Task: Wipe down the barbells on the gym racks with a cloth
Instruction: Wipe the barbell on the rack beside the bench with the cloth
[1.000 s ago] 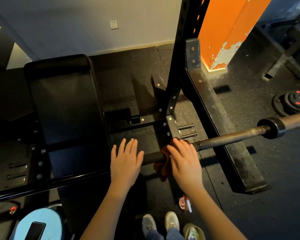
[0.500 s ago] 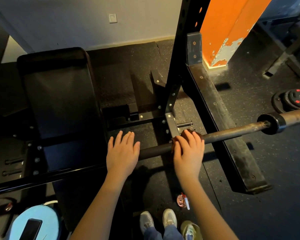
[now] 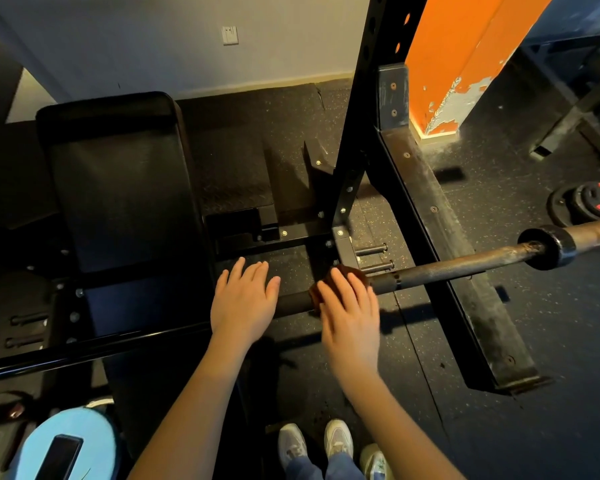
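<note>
shoes (image 3: 326, 445): pale trainers stood on the dark rubber floor (image 3: 534, 427) at the bottom edge
blue disc (image 3: 32, 441): lay at the lower left with a dark phone (image 3: 61, 455) on it
left hand (image 3: 243, 303): rested palm-down on the barbell (image 3: 447, 266), fingers straight and spread, gripping nothing
right hand (image 3: 350, 313): lay over the cloth (image 3: 349, 271), fingers stretched out rather than curled, pressing it onto the bar; slightly blurred
cloth: brown, bunched on the barbell under the right fingers, just beside the rack upright (image 3: 361, 133)
barbell: ran slantwise across the rack, its collar (image 3: 551, 247) out to the right
bench (image 3: 125, 188): black pad beyond the left hand
weight plates (image 3: 589, 204): flat on the floor, far right
pillar (image 3: 458, 57): orange, paint chipped, behind the rack
</note>
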Tool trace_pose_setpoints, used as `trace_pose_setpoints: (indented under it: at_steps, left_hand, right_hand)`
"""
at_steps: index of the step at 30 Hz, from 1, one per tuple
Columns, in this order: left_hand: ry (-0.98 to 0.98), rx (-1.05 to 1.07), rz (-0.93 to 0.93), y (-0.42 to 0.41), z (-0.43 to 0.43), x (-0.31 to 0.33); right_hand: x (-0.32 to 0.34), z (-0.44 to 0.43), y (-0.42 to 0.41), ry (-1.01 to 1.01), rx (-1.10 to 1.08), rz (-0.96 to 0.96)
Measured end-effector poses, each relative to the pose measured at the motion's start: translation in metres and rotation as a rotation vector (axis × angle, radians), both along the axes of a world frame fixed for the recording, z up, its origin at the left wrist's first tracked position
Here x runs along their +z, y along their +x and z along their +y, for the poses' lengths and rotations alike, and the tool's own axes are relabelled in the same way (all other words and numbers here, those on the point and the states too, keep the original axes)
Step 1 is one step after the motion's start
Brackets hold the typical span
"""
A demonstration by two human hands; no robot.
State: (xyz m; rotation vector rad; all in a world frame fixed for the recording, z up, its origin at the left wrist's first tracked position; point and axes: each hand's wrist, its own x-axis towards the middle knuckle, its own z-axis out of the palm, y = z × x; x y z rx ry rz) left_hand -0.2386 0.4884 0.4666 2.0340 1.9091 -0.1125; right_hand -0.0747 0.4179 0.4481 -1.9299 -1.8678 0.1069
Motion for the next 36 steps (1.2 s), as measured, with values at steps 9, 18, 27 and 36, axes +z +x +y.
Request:
trace_pose_setpoints:
  at_steps: [9, 18, 27, 36]
  left_hand:
    - [0.001, 0.022, -0.025, -0.001, 0.014, -0.001]
    - [0.024, 0.019, -0.078, -0.002, 0.023, 0.004]
    - [0.222, -0.039, 0.056, -0.017, -0.006, 0.001]
    - [0.15, 0.0, 0.104, -0.016, 0.006, -0.001]
  right_hand:
    - [0.006, 0.015, 0.004, -0.03, -0.164, 0.064]
    - [0.012, 0.029, 0.024, -0.11, -0.166, -0.036]
    - [0.01, 0.045, 0.039, -0.12, 0.209, -0.226]
    - [0.007, 0.036, -0.005, -0.059, 0.131, -0.061]
